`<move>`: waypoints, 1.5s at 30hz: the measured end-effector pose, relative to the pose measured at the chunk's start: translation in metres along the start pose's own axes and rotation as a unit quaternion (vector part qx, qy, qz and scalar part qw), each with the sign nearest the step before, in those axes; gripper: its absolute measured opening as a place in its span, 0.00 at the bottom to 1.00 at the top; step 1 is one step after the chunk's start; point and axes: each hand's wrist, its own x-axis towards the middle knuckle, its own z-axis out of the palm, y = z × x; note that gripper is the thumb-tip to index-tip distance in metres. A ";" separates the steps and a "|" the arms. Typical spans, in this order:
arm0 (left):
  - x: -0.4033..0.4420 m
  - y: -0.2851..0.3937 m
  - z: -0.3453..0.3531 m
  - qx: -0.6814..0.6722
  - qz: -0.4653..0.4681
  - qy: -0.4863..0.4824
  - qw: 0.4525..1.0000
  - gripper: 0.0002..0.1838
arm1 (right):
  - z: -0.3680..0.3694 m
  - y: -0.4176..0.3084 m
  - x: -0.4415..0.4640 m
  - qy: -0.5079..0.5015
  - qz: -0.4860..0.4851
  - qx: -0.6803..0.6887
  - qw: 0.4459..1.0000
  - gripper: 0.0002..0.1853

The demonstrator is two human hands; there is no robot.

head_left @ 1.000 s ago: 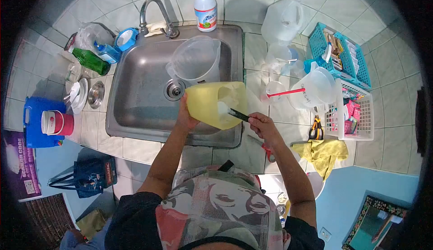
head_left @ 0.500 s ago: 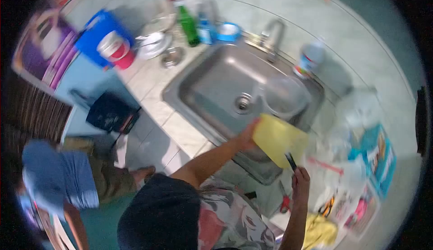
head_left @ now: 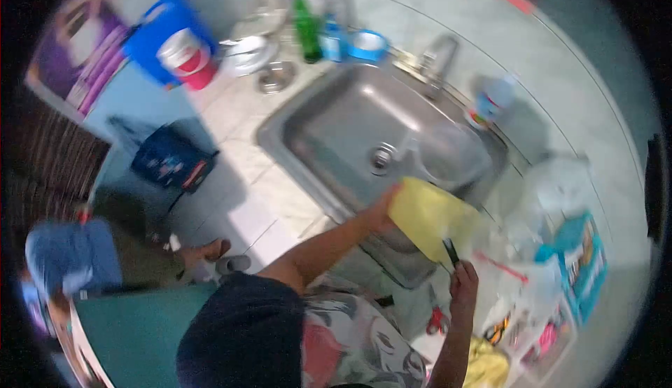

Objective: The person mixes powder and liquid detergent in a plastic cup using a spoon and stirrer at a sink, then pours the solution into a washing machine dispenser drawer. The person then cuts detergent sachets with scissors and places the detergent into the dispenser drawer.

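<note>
- Container (head_left: 428,214), yellow, is hovering on its side above the near edge of the sink (head_left: 325,132)!
- Left hand (head_left: 382,212) is gripping one end.
- Right hand (head_left: 463,283) is clutching a black-handled tool (head_left: 451,251) by the other.
- Clear jug (head_left: 455,156) is sitting inside the sink.

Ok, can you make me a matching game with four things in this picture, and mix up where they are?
Things:
1. yellow container
2. black handle
3. clear pitcher
4. green bottle

Places:
A. down inside the sink
B. right next to a blue bottle
C. in the person's right hand
D. in the person's left hand

Right pairs:
1-D
2-C
3-A
4-B
</note>
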 end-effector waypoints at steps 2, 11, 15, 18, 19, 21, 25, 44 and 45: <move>-0.001 0.020 0.015 0.096 0.000 -0.017 0.995 0.25 | -0.002 -0.003 -0.001 -0.003 0.005 0.009 1.000 0.06; 0.009 0.009 0.022 -0.105 -0.133 0.055 0.984 0.34 | -0.016 0.003 -0.010 0.016 0.041 0.108 0.993 0.05; 0.013 -0.001 0.012 -0.095 -0.138 0.048 0.985 0.34 | -0.033 0.009 -0.022 0.019 0.015 0.148 0.989 0.05; 0.014 0.000 0.031 -0.088 -0.146 0.064 0.983 0.34 | -0.049 0.004 -0.036 0.068 -0.014 0.183 0.981 0.05; 0.015 0.000 0.027 -0.096 -0.157 0.017 0.983 0.34 | -0.056 0.006 -0.039 0.095 -0.036 0.183 0.978 0.05; 0.015 -0.004 0.025 -0.092 -0.149 0.048 0.983 0.35 | -0.073 0.012 -0.043 0.142 -0.076 0.182 0.970 0.05; 0.013 -0.001 0.044 -0.052 -0.157 0.086 0.982 0.32 | -0.092 0.014 -0.044 0.218 -0.146 0.126 0.957 0.05; 0.014 -0.002 0.040 -0.099 -0.162 0.059 0.980 0.34 | -0.099 0.019 -0.021 0.353 -0.393 -0.554 0.644 0.08; 0.015 -0.002 0.040 -0.100 -0.166 0.041 0.980 0.34 | -0.098 0.016 -0.019 0.371 -0.418 -0.513 0.651 0.08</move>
